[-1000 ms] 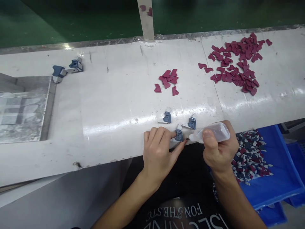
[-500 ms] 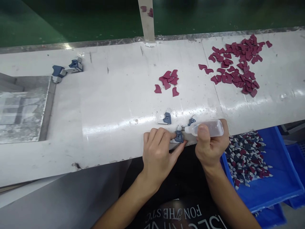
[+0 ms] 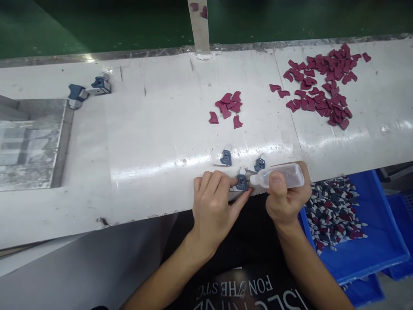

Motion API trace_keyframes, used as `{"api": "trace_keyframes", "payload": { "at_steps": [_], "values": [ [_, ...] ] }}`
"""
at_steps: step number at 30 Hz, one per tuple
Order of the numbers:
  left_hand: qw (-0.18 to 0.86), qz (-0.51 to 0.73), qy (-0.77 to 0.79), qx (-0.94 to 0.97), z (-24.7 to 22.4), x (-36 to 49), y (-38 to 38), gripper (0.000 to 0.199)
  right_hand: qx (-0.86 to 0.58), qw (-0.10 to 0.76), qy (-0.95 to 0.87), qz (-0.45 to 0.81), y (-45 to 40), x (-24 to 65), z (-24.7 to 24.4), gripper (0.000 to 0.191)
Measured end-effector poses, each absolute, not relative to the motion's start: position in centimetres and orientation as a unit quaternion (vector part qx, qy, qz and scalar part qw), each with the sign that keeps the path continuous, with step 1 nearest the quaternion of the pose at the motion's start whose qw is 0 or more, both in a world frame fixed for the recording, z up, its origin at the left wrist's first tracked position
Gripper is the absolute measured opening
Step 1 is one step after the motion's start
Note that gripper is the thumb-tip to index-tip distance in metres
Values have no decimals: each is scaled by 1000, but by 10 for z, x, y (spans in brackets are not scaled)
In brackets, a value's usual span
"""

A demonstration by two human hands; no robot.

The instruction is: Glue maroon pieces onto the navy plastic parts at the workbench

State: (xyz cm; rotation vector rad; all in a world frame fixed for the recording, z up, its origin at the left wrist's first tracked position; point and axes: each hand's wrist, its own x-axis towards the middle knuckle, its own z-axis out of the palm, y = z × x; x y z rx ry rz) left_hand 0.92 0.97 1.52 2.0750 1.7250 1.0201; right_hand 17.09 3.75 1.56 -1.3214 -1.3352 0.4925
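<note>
My left hand (image 3: pixel 213 202) pinches a small blue-and-white plastic part (image 3: pixel 241 182) between thumb and fingers at the front edge of the worktable. In my right hand (image 3: pixel 287 198) is a translucent squeeze bottle (image 3: pixel 282 175), tilted on its side, its thin tip at the right side of that part. Whether the tip touches the part, I cannot tell. Two similar blue-and-white parts lie close by: one (image 3: pixel 226 158) beyond my left hand, another (image 3: pixel 260 164) just left of the bottle's far side. Farther off sits a small cluster of dark red pieces (image 3: pixel 226 110).
A large spread of dark red pieces (image 3: pixel 319 101) covers the table's right side. At the left are a metal tray (image 3: pixel 61 146) and two blue-and-white parts (image 3: pixel 76 92). Below the right edge, a blue bin (image 3: pixel 364 254) holds many finished-looking small parts. A post (image 3: pixel 199 30) rises at the back.
The bottle has shifted slightly right and down, so its tip is now beside the lower part of the held piece. My left hand keeps its pinch.
</note>
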Motion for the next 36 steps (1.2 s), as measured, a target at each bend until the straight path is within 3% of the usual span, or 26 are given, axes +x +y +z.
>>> {"api": "trace_keyframes", "payload": {
  "at_steps": [9,14,27,33,36],
  "values": [
    [107,352,585,723,12,9,10,26,-524,663,-431,317,49,176,27,22],
    [85,350,580,730,12,8,12,24,-523,618,-447,381,69,195,39,31],
    [55,357,564,743,10,5,15,21,-501,464,-632,367,125,175,29,35],
    [48,358,557,748,9,4,16,21,-553,400,-685,256,121,203,28,64],
    [41,358,553,751,7,3,16,22,-611,366,-689,135,132,229,23,56]
  ]
}}
